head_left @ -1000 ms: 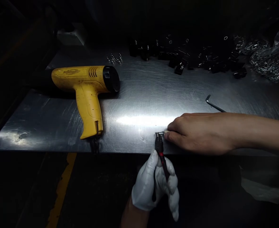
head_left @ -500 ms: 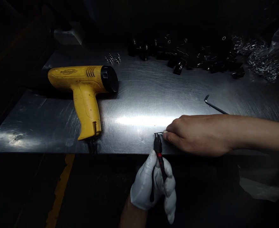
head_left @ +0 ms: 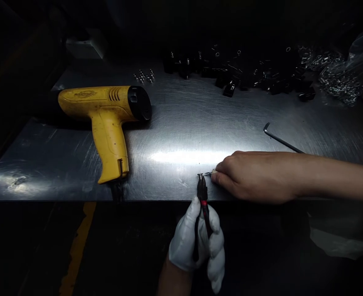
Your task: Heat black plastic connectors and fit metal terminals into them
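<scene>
My left hand, in a white glove, is closed around the red and black handles of small pliers. The jaws rest on the near edge of the steel table. My bare right hand lies on the table, reaching in from the right. Its fingertips pinch a small metal pin that points at the plier jaws. A tiny bright piece sits right at the jaw tips; I cannot tell whether it touches the pin.
A yellow heat gun lies on its side at the left. An L-shaped hex key lies behind my right wrist. Several black parts, small metal pins and a plastic bag of metal pieces line the far edge.
The pliers and my left hand have dropped slightly toward the table edge. My right hand keeps its pinch in the same spot. The view has drifted a little.
</scene>
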Demonstrator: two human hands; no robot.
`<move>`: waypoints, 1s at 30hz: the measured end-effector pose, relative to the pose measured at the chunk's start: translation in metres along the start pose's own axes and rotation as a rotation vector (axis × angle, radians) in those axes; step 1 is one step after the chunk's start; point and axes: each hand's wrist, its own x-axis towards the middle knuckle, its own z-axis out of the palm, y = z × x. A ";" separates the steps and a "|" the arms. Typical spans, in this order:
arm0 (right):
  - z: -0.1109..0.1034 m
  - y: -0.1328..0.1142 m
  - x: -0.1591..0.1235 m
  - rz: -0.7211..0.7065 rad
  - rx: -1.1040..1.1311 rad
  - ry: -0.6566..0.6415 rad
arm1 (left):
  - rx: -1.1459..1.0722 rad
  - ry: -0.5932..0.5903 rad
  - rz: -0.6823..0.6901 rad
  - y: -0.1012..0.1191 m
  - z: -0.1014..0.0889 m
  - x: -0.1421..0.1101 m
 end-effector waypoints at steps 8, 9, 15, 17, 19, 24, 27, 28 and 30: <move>0.003 0.003 -0.002 0.008 0.023 0.042 | 0.005 -0.020 -0.022 0.000 -0.005 0.000; 0.003 0.004 -0.004 0.008 0.040 0.053 | 0.024 0.006 -0.023 0.000 -0.005 0.000; 0.003 0.005 -0.025 0.000 0.172 0.097 | 0.446 0.311 0.013 0.011 0.015 0.002; 0.006 0.004 -0.031 -0.009 0.174 0.131 | 0.572 0.427 0.066 0.014 0.022 0.001; 0.011 0.002 -0.033 -0.028 0.141 0.168 | 0.618 0.471 0.101 0.015 0.024 0.001; 0.024 0.008 -0.030 -0.115 0.147 0.275 | 0.332 0.222 0.088 0.007 0.004 0.000; 0.028 0.014 -0.022 -0.166 0.253 0.342 | 0.129 0.062 0.147 0.003 -0.007 0.000; 0.028 0.015 -0.018 -0.185 0.294 0.369 | 0.092 0.022 0.166 0.003 -0.009 0.000; 0.028 0.014 -0.009 -0.223 0.364 0.422 | 0.038 -0.044 0.178 0.002 -0.009 0.000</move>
